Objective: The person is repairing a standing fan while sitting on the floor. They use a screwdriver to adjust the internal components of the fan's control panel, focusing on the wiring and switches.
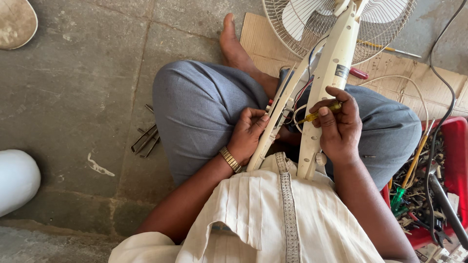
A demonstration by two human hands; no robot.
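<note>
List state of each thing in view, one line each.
fan housing: opened, wires exposed, lying across lap
fan grille: attached, lying on cardboard
yellow screwdriver: gripped, tip in housing
left hand: gripping housing edge
right hand: closed on screwdriver
red tray: full of tools and wires
metal pieces: loose on floor

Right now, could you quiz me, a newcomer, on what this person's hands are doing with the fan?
1. True or false: the right hand holds a yellow-handled screwdriver.
2. What does the left hand grip? A) red tray B) fan's cream housing C) cardboard
3. Where does the red tray of tools sit, on the person's left or right?

Key: 1 true; 2 B, the opened cream fan housing; 3 right.
</note>
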